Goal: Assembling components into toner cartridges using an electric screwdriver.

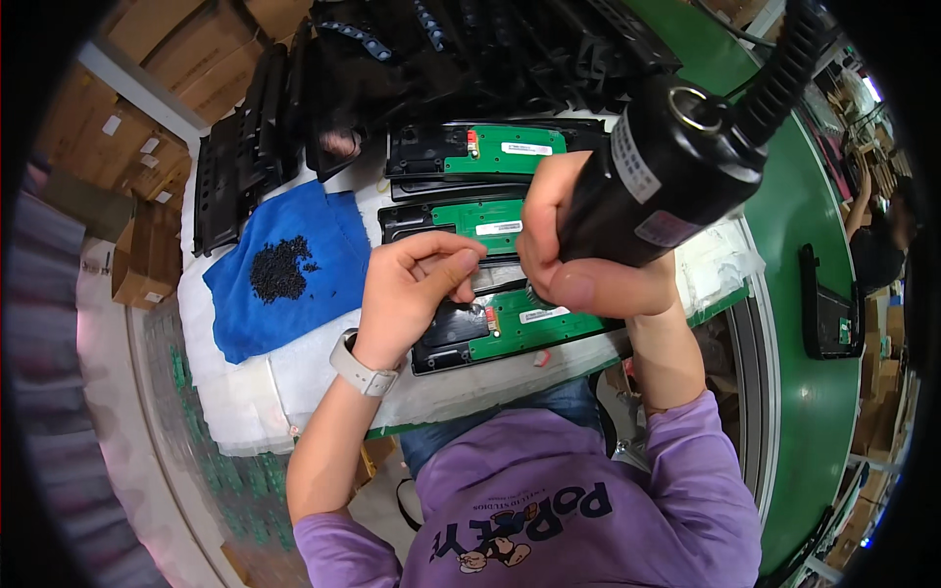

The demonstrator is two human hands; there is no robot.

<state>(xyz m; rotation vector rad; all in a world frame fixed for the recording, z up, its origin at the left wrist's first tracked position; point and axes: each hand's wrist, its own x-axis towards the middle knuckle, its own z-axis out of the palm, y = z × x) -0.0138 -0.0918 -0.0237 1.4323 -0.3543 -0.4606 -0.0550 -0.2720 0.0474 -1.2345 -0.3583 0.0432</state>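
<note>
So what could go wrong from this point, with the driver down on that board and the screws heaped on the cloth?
1. The right hand grips a bulky black power screwdriver over the nearest green circuit board; the tip is hidden, so a slip could gouge the board.
2. The left hand pinches close beside the tip and may get nicked.
3. The loose black screws on the blue cloth could scatter if brushed.
</note>
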